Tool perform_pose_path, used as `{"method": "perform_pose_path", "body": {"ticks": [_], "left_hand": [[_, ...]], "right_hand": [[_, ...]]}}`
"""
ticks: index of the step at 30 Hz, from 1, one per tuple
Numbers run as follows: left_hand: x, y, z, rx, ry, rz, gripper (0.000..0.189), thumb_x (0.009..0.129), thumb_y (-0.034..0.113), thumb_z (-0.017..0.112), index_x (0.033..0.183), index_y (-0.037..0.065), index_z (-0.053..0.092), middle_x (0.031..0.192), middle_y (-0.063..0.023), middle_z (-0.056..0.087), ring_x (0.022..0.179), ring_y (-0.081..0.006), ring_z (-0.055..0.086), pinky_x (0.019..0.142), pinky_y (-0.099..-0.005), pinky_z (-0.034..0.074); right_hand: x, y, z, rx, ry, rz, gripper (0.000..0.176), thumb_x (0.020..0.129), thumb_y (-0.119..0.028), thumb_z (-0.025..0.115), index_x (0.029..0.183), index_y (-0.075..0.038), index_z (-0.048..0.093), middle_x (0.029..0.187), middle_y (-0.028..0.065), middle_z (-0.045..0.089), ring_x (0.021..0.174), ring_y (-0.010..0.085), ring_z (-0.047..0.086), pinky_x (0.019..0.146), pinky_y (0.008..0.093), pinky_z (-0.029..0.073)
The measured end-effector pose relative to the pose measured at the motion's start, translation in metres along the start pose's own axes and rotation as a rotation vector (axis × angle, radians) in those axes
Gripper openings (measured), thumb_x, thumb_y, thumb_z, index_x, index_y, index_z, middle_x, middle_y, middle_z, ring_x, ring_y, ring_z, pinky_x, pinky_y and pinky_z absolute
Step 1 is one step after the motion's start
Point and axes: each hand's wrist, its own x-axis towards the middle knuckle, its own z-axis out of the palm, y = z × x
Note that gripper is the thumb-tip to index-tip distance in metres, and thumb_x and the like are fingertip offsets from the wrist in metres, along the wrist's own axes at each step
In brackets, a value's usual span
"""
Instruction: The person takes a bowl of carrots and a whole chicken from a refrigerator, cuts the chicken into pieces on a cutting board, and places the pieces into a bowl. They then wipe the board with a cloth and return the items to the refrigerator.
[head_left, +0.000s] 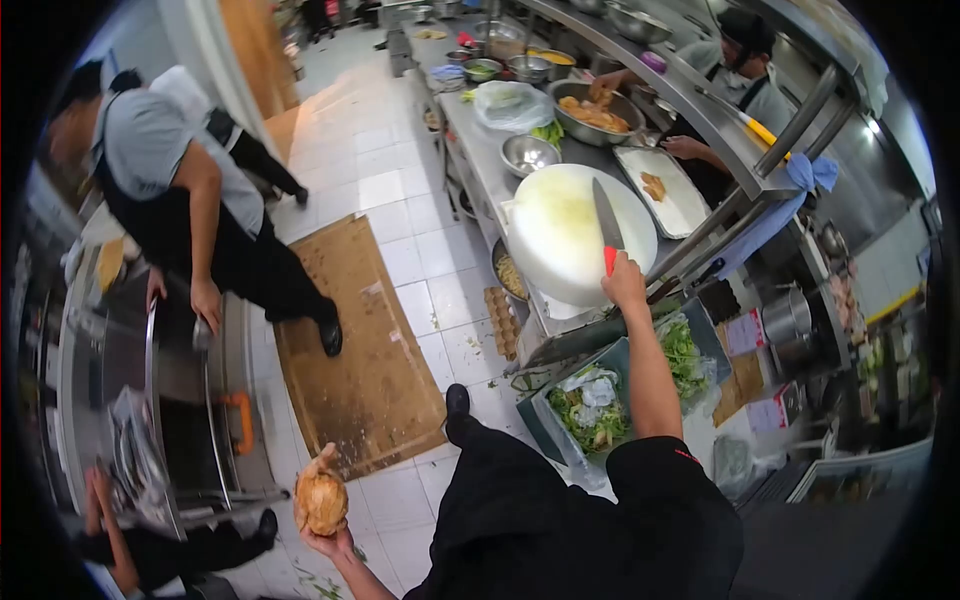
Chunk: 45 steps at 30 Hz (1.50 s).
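My right hand [627,282] is closed around the red handle of a kitchen knife [606,215]. Its broad blade points away from me over a thick, round white cutting board [555,245], whose top has a yellowish stain. Low on the left, well away from the counter, my left hand [330,541] grips a browned whole chicken [322,503] from below, over the floor. A steel bowl [530,155] stands just behind the board. To the board's right is a lined tray [672,205] with a few brown pieces on it.
Green bins [545,425] with leafy scraps stand below the counter by my right arm. A brown mat [345,340] covers the floor, where a co-worker [190,190] stands on the left. Across the counter another person [745,75] reaches into a large bowl [598,132] of orange-coated food.
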Motion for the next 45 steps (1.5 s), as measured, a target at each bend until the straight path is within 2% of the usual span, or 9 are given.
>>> {"method": "perform_pose_path", "body": {"ticks": [1,7,10,18,22,25,29,33,45], "left_hand": [[0.019,-0.008,0.029,0.080,-0.181,-0.019,0.065,0.076,0.036,0.050,0.134,0.007,0.042,0.133,-0.0129,0.049,0.119,-0.0329,0.051,0.093,-0.0490,0.048],[0.110,-0.123,0.171,0.145,-0.402,-0.295,0.064,0.074,0.033,0.048,0.132,0.005,0.046,0.135,-0.0146,0.048,0.122,-0.0336,0.048,0.102,-0.0494,0.040],[0.153,-0.178,0.240,0.136,-0.447,-0.533,0.058,0.073,0.028,0.051,0.128,0.013,0.050,0.131,-0.0122,0.051,0.121,-0.0315,0.049,0.103,-0.0496,0.040],[0.188,-0.261,0.459,0.375,-1.038,-0.786,0.075,0.072,0.036,0.056,0.137,0.003,0.038,0.136,-0.0158,0.046,0.123,-0.0344,0.048,0.105,-0.0516,0.037],[0.156,-0.318,0.554,0.409,-1.180,-0.883,0.065,0.078,0.034,0.053,0.134,0.006,0.041,0.137,-0.0146,0.044,0.125,-0.0331,0.045,0.104,-0.0506,0.038],[0.153,-0.380,0.597,0.520,-1.235,-1.037,0.056,0.081,0.032,0.051,0.132,0.010,0.042,0.133,-0.0136,0.048,0.117,-0.0316,0.052,0.090,-0.0473,0.049],[0.123,-0.448,0.643,0.600,-1.469,-1.166,0.052,0.081,0.023,0.055,0.128,0.007,0.042,0.123,-0.0119,0.051,0.116,-0.0293,0.050,0.095,-0.0449,0.046],[0.088,-0.481,0.659,0.823,-1.521,-1.008,0.039,0.083,0.011,0.055,0.120,0.006,0.044,0.110,-0.0089,0.053,0.105,-0.0213,0.053,0.087,-0.0337,0.047],[0.107,-0.496,0.679,1.213,-2.055,-0.434,0.047,0.093,0.033,0.054,0.125,-0.001,0.046,0.116,-0.0139,0.054,0.106,-0.0210,0.051,0.094,-0.0316,0.038]], "right_hand": [[0.001,-0.003,0.001,0.001,0.041,0.002,0.039,0.074,-0.011,0.059,0.109,0.000,0.047,0.103,0.0278,0.057,0.093,0.0477,0.058,0.084,0.0520,0.047],[0.004,-0.032,-0.015,0.046,-0.035,0.153,0.048,0.072,-0.013,0.060,0.113,-0.004,0.038,0.106,0.0277,0.053,0.091,0.0494,0.057,0.081,0.0529,0.047],[0.004,-0.028,-0.003,0.143,0.067,0.158,0.050,0.072,-0.012,0.057,0.119,-0.005,0.041,0.107,0.0258,0.054,0.093,0.0483,0.056,0.084,0.0537,0.045],[-0.059,-0.063,-0.041,0.497,0.189,0.472,0.046,0.072,-0.010,0.056,0.118,-0.007,0.053,0.099,0.0241,0.062,0.090,0.0432,0.058,0.080,0.0458,0.046],[-0.146,-0.068,-0.048,0.809,0.283,0.622,0.049,0.073,-0.008,0.069,0.119,-0.006,0.052,0.090,0.0134,0.065,0.074,0.0203,0.062,0.070,0.0315,0.050],[-0.200,-0.095,-0.071,1.160,0.242,0.910,0.042,0.076,0.001,0.062,0.117,-0.003,0.053,0.087,0.0101,0.064,0.059,0.0131,0.057,0.053,0.0248,0.046],[-0.234,-0.155,-0.063,1.332,0.466,1.044,0.038,0.077,0.001,0.056,0.115,0.001,0.054,0.084,0.0089,0.064,0.053,0.0094,0.052,0.047,0.0230,0.042],[-0.239,-0.214,-0.026,1.372,0.646,1.303,0.032,0.079,-0.002,0.051,0.110,0.004,0.057,0.081,0.0078,0.063,0.050,0.0097,0.050,0.047,0.0225,0.041],[-0.198,-0.280,0.008,1.230,0.439,1.560,0.039,0.084,-0.003,0.052,0.123,0.000,0.053,0.075,0.0093,0.065,0.055,0.0116,0.057,0.054,0.0258,0.046]]}}
